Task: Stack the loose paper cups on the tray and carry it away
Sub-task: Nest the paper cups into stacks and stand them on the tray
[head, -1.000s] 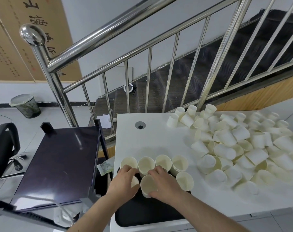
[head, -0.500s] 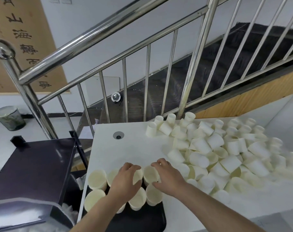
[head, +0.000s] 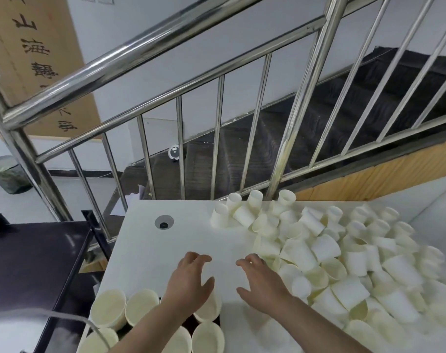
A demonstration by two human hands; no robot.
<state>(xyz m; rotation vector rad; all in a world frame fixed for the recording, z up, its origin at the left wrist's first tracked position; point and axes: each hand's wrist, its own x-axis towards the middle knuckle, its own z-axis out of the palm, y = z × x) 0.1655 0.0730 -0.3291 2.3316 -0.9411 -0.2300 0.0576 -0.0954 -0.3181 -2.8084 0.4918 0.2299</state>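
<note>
Your hands hover, fingers spread, over the white bench (head: pixel 150 253).
Upright cups (head: pixel 142 307) crowd beneath your left hand (head: pixel 188 281); loose cups (head: pixel 339 261) pile beside your right hand (head: pixel 261 284), neither grip holding anything.

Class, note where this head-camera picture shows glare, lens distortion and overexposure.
Head view: bright glare streaks the shiny steel stair handrail; wide-angle distortion splays its straight balusters; the heap of loose white paper cups is washed out and soft towards the right edge.

A steel stair railing (head: pixel 166 36) rises behind the white table (head: pixel 145 250), beside a dark cabinet (head: pixel 33 263).
</note>
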